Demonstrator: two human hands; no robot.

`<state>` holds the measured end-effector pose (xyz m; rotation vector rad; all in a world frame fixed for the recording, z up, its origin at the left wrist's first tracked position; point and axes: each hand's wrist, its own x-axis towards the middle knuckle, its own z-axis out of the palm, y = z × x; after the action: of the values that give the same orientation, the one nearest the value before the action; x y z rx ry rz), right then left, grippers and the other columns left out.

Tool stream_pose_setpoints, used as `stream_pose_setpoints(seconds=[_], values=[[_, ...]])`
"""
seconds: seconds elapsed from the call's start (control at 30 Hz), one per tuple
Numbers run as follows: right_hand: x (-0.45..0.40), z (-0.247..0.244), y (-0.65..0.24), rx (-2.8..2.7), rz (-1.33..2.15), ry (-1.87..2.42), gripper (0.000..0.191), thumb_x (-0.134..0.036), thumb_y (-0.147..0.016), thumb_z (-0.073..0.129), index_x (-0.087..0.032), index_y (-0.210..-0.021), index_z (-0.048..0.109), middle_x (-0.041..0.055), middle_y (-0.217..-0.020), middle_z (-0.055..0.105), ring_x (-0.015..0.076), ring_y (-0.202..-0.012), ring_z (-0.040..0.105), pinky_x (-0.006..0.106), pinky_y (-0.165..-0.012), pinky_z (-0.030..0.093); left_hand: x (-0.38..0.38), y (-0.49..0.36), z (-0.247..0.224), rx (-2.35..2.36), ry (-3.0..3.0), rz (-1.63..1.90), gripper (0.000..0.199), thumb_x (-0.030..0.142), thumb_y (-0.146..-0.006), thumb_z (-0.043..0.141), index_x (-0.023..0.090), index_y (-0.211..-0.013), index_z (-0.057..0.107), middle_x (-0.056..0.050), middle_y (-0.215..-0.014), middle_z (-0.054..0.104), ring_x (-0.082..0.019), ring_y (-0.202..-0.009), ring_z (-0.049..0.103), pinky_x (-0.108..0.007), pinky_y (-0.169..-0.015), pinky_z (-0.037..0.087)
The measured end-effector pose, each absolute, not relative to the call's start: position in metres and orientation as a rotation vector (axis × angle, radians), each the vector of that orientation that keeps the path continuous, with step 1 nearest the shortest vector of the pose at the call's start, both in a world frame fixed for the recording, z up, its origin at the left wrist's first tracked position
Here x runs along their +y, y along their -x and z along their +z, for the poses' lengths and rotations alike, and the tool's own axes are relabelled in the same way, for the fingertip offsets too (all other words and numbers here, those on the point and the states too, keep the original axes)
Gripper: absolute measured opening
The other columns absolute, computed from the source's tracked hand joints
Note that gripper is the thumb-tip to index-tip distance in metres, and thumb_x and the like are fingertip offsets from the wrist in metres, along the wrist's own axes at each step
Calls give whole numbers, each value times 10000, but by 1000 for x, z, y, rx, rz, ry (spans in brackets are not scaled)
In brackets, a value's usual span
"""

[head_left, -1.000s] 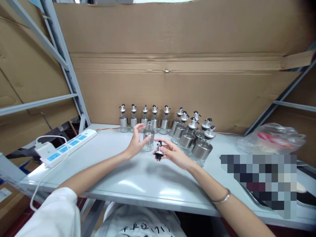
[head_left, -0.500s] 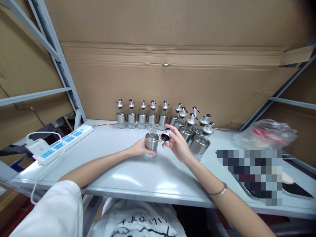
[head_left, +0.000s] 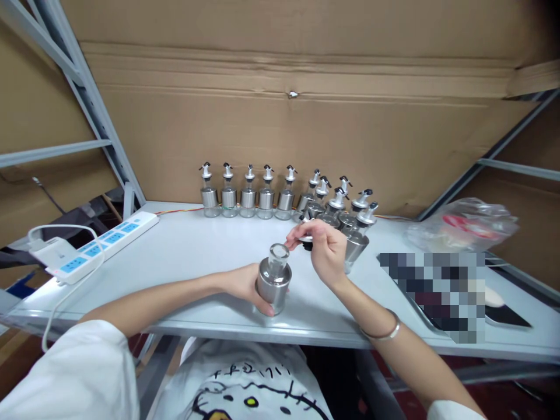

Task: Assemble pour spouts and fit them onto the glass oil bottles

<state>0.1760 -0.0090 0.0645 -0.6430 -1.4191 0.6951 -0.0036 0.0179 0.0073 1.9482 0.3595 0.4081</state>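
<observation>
My left hand [head_left: 248,287] is wrapped round a glass oil bottle [head_left: 275,286] with a steel sleeve. The bottle leans a little, its glass neck bare and open at the top. Up and to the right of the neck, my right hand [head_left: 324,248] grips a pourer stopper [head_left: 307,240], silver with a black lower plug. Part of the stopper is hidden behind the fingers. Stopper and bottle neck are apart. Behind my right hand stand several like bottles with pourers fitted, the nearest one [head_left: 356,242] close to my wrist.
A row of capped bottles [head_left: 248,198] stands along the cardboard back wall [head_left: 175,134]. On the left lies a white power strip [head_left: 109,242] with a plugged-in charger and cable. To the right are a clear plastic bag [head_left: 464,224] and a blurred-out flat item.
My left hand has brought the bottle nearer to me and tilted it. My right hand has turned at the wrist, still with the stopper. The camera view has shifted slightly.
</observation>
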Motion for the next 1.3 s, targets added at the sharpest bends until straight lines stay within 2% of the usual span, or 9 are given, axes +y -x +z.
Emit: stream_pose_setpoints(seconds=[0.07, 0.17, 0.27, 0.37, 0.5, 0.67, 0.8, 1.07, 1.3], values=[[-14, 68, -172, -1392, 707, 571, 430, -591, -897, 424, -209, -751, 557, 21, -675, 586, 149, -567, 605, 310, -514, 527, 15, 3, 9, 306, -2010, 399, 504, 370, -553, 841, 158, -958, 629, -70, -929, 653, -216, -851, 617, -353, -801, 518], [-23, 69, -165, -1512, 755, 398, 288, -508, -906, 466, -263, -1051, 511, 29, -857, 559, 172, -739, 626, 350, -625, 556, 13, 3, 11, 279, -2112, 405, 515, 425, -573, 821, 158, -967, 625, -70, -930, 653, -227, -860, 613, -362, -812, 518], [-29, 65, -158, -1771, 653, 276, 423, -336, -861, 559, -304, -1238, 369, 57, -1020, 520, 212, -937, 602, 423, -779, 543, 12, 2, 9, 311, -2245, 448, 604, 472, -540, 826, 175, -1026, 625, -73, -1003, 648, -263, -931, 595, -395, -862, 509], [-28, 60, -154, -1906, 504, 284, 419, -200, -817, 581, -296, -1166, 371, 31, -940, 535, 193, -862, 601, 425, -776, 524, 12, 2, 8, 321, -2333, 472, 723, 490, -514, 838, 194, -1133, 611, -86, -1132, 626, -325, -1091, 546, -444, -965, 462], [-25, 52, -155, -1865, 505, 324, 347, -126, -829, 563, -280, -1086, 388, -2, -851, 531, 153, -745, 614, 369, -694, 533, 12, 1, 7, 285, -2328, 473, 854, 496, -526, 840, 183, -1263, 542, -111, -1232, 595, -348, -1200, 497, -460, -1030, 422], [-23, 48, -159, -1876, 437, 276, 378, -118, -825, 582, -271, -1133, 426, 25, -920, 583, 153, -766, 651, 336, -666, 565, 15, 1, 3, 266, -2365, 488, 930, 455, -504, 862, 186, -1315, 497, -130, -1352, 512, -376, -1304, 395, -511, -1105, 333], [-15, 44, -163, -1878, 345, 231, 369, -193, -834, 612, -231, -1168, 458, 56, -984, 625, 140, -701, 680, 288, -603, 573, 17, 1, 3, 270, -2340, 424, 1003, 454, -502, 862, 166, -1365, 440, -148, -1415, 441, -392, -1373, 282, -523, -1133, 279], [2, 41, -167, -1982, 143, 208, 454, -327, -825, 599, -198, -1232, 446, 81, -953, 652, 170, -721, 679, 309, -627, 574, 19, 4, 3, 325, -2102, 388, 941, 369, -475, 881, 154, -1299, 482, -130, -1328, 515, -344, -1244, 461, -476, -1077, 372], [3, 40, -173, -1990, 97, 204, 457, -369, -860, 557, -179, -1264, 459, 87, -935, 656, 172, -702, 673, 309, -618, 566, 17, 3, 5, 334, -2116, 385, 889, 364, -488, 870, 142, -1262, 493, -127, -1301, 512, -353, -1242, 440, -514, -1090, 339]])
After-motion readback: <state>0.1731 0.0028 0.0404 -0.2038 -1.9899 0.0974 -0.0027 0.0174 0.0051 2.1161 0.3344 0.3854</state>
